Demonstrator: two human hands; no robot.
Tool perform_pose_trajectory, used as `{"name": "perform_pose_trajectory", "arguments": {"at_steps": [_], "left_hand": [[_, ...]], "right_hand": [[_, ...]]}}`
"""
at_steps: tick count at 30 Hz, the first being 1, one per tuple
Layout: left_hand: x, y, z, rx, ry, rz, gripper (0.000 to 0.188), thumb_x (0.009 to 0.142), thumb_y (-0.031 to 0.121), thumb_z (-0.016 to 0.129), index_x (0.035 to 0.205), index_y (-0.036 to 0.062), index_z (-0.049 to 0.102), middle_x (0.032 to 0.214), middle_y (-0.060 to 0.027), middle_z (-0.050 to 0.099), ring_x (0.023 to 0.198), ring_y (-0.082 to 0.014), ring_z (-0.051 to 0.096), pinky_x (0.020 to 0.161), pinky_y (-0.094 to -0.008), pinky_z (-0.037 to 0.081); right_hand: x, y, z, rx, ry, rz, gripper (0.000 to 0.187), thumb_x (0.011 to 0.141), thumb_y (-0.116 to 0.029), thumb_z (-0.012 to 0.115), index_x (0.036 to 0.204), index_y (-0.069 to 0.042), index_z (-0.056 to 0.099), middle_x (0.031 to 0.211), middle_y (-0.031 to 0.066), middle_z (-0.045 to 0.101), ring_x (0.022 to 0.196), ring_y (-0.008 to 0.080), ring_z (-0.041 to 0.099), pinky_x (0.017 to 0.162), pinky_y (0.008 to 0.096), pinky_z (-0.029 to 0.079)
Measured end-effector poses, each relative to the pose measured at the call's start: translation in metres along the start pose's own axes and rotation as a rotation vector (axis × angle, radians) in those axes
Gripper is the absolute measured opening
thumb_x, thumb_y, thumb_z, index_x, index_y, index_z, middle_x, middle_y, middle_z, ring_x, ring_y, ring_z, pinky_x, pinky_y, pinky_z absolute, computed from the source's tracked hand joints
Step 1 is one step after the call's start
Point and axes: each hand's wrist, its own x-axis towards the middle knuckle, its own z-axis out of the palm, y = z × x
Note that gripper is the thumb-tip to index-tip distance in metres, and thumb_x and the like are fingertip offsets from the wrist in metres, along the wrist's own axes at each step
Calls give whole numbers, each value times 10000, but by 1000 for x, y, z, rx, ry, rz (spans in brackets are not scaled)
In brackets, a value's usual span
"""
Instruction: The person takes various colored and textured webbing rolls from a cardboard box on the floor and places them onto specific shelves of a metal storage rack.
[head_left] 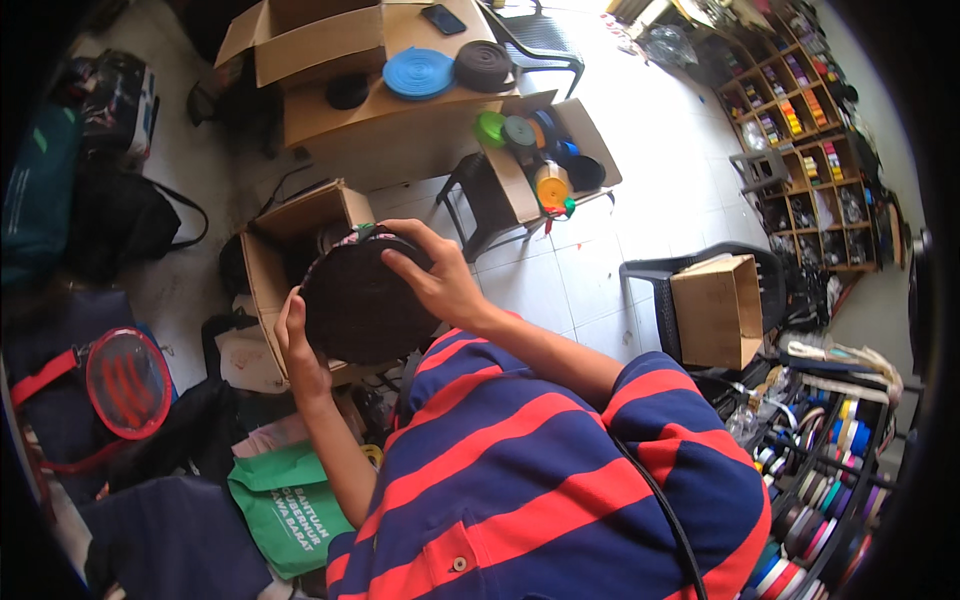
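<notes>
With my right hand I clamp thumb and fingers on the rim of a black disc, my left hand at its left edge, grip unclear to me, an open cardboard box just beyond those fingertips.

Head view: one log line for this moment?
held: flat round black object; left hand: left edge; right hand: upper edge; nearby: brown cardboard box
</notes>
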Motion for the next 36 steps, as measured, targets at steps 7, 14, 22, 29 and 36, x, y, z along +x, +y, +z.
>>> {"name": "perform_pose_trajectory", "arguments": {"at_steps": [7, 14, 22, 29, 36], "left_hand": [[24, 13, 21, 455, -97, 263, 384, 962, 331, 518, 840, -22, 611, 713, 67, 473, 689, -22, 384, 598, -182, 313], [50, 5, 43, 440, 15, 201, 339, 899, 320, 626, 928, -18, 615, 775, 30, 581, 716, -35, 491, 639, -188, 393], [110, -17, 85, 277, 507, 281, 313, 917, 270, 602, 996, -32, 610, 908, -39, 613, 850, -103, 524, 792, -244, 413], [150, -33, 133, 116, 766, 294, 376, 976, 328, 466, 1096, -25, 513, 1027, -91, 551, 952, -167, 487, 885, -307, 377], [165, -59, 146, -294, 795, 170, 495, 979, 408, 420, 1255, 0, 368, 1280, -140, 419, 1190, -232, 416, 1021, -361, 320]], "right_hand": [[42, 11, -2, -185, -109, -46, 287, 785, -143, 709, 998, 6, 588, 881, 168, 634, 813, 288, 631, 740, 330, 478], [105, 46, 1, -234, -217, -195, 291, 764, -163, 728, 964, -9, 584, 871, 136, 606, 800, 276, 590, 724, 342, 456], [178, 73, -14, -194, -255, 107, 319, 787, -205, 717, 981, 5, 576, 849, 118, 583, 725, 207, 516, 667, 319, 430], [216, 104, -24, -51, -259, 287, 218, 930, -129, 539, 1102, 2, 508, 858, 117, 578, 733, 188, 532, 683, 290, 438], [233, 114, -6, 66, -307, 282, 418, 1017, -281, 331, 1345, -42, 431, 1258, 139, 517, 1173, 206, 452, 1019, 293, 292]]}}
